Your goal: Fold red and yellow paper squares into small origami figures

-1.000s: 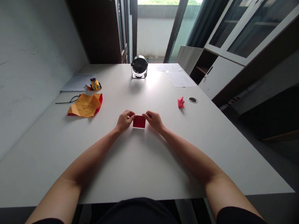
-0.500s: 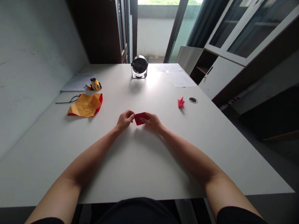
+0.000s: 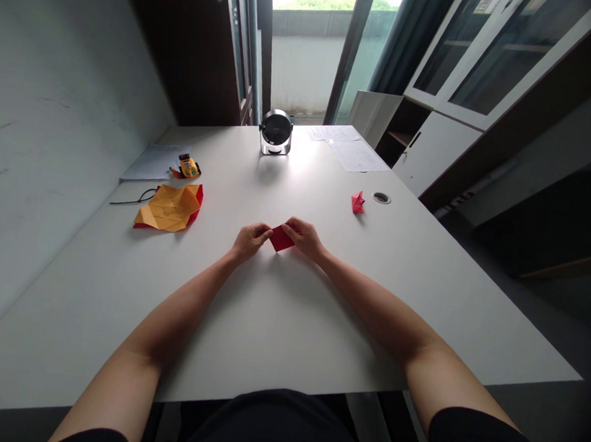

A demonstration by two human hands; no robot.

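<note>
Black cloth of the wearer's shirt (image 3: pixel 283 425) fills the bottom of my head view, with a bare forearm reaching forward on either side over the white tabletop (image 3: pixel 288 334). Past the near edge, around the middle of the table, I have both hands on a small piece of red paper (image 3: pixel 281 240). It sits between them, turned askew with one corner pointing down toward me; from here I can't tell whether that corner touches the table. My left hand (image 3: pixel 251 240) is nearly closed, thumb and fingers pinching the paper's left corner. My right hand (image 3: pixel 304 237) is curled in, its thumb laid over the upper right part, gripping that side.

Further out on the left lies a creased orange sheet (image 3: pixel 170 208) with red underside showing at its edges, and a thin black loop (image 3: pixel 147 195) beside it. On the right I see a red folded paper piece (image 3: pixel 358 202), just beside a ringed hole (image 3: pixel 388 199) in the table. Beyond are a yellow toy (image 3: pixel 189 167) near papers at the left, a round black device (image 3: pixel 276 128) on a stand, and printed sheets (image 3: pixel 359 156) at the right. Behind everything stand a white cabinet (image 3: pixel 437 149) and a glass door (image 3: pixel 368 59).
</note>
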